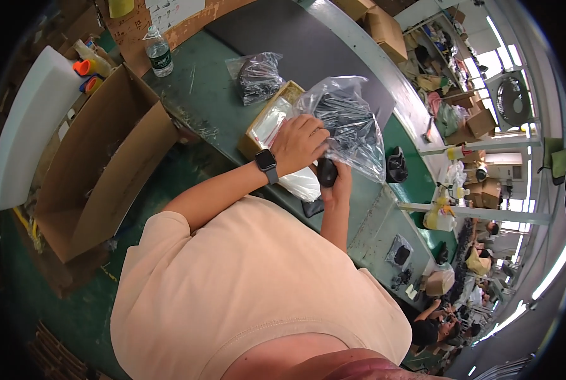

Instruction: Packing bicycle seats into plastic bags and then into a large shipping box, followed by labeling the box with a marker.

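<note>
Fingers of the left hand bend loosely at the edge of a clear plastic bag of black pieces, and from my remote seat I cannot tell whether they grip it; those of the right hand curl closed around a smooth, rounded black object just beside them. Beneath both I see a dark-green worktable, a flat dark-grey mat beyond the fingers and an open brown cardboard box to their left. Well to their right, the workshop recedes past a round dark fan and white strip lights.
</note>
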Motion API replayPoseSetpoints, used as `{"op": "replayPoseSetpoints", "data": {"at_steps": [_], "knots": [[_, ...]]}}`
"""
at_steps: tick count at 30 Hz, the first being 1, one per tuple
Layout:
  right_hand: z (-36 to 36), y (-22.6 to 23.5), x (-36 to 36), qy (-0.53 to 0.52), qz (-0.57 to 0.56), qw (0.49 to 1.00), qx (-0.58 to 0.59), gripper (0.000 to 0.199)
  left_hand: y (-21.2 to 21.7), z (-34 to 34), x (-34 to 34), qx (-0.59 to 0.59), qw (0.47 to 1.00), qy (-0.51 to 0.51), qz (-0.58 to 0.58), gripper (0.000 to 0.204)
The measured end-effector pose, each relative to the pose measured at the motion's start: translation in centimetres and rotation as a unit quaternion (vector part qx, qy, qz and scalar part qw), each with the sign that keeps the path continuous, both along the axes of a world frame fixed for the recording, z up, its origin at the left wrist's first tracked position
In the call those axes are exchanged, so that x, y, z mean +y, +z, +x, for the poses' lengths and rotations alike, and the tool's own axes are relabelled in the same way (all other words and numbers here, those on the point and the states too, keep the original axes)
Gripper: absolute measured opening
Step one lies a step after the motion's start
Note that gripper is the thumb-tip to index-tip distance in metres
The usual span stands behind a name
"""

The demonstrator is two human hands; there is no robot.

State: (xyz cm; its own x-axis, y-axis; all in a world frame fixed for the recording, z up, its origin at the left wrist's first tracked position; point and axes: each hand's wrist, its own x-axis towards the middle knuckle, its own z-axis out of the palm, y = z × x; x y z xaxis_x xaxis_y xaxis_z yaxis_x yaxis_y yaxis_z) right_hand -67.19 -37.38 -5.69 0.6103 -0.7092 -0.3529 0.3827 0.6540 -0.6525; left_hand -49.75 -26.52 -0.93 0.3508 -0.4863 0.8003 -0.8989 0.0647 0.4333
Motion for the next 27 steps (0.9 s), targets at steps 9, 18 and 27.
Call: {"op": "replayPoseSetpoints", "data": {"at_steps": [9,18,27], "knots": [[11.2,-2.1,8.2,0.051,-0.595,0.744,0.3,0.087,2.7,9.9,5.7,0.221,0.967,-0.099,-0.075,0.01],[33.1,-4.7,8.3,0.059,-0.739,0.577,0.343,0.082,1.1,15.7,18.2,0.2,0.976,0.035,-0.082,0.018],[33.5,-0.1,9.2,0.473,-0.268,0.839,0.0,0.08,-0.5,14.7,19.6,0.368,0.922,0.112,-0.034,0.016]]}}
